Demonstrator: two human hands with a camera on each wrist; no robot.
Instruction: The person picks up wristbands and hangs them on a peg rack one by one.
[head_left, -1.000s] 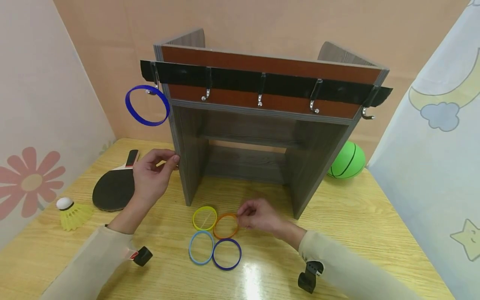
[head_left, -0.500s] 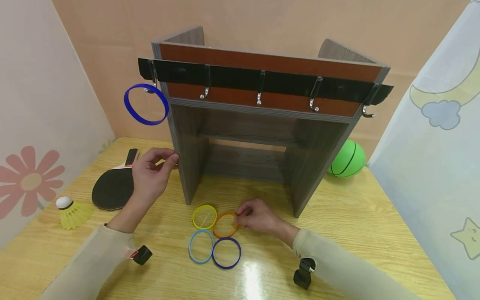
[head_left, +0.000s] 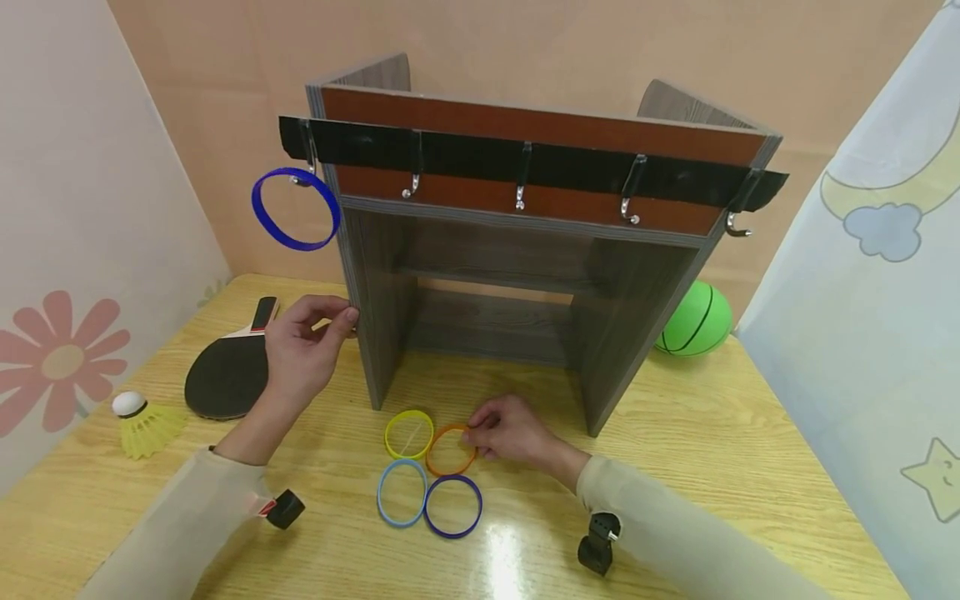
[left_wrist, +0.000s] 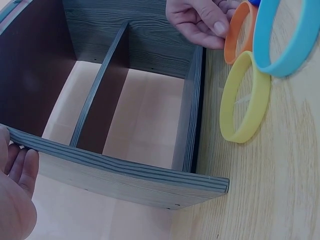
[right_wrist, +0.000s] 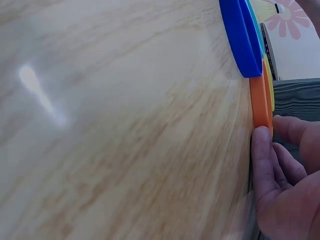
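A grey wood-grain shelf (head_left: 468, 321) stands on the table, with a black hook strip (head_left: 468, 158) across its front. My left hand (head_left: 307, 346) holds the front edge of its left side panel between thumb and fingers. On the table before the shelf, my right hand (head_left: 517, 433) pinches the right rim of an orange ring (head_left: 430, 454). In the right wrist view, thumb and fingers lie on either side of the orange ring (right_wrist: 260, 100). Touching or close around it lie a yellow ring (head_left: 387, 437), a light blue ring (head_left: 380, 500) and a dark blue ring (head_left: 480, 508).
Another blue ring (head_left: 258, 212) hangs on the leftmost hook; the other hooks bear nothing. A black table tennis bat (head_left: 225, 379) and a yellow shuttlecock (head_left: 150, 429) lie at the left. Behind the shelf's right side sits a green ball (head_left: 697, 321).
My right hand has shifted slightly left, its thumb and fingers coming over the orange ring's rim. The left hand stays on the shelf's side panel, and the rings have not visibly moved.
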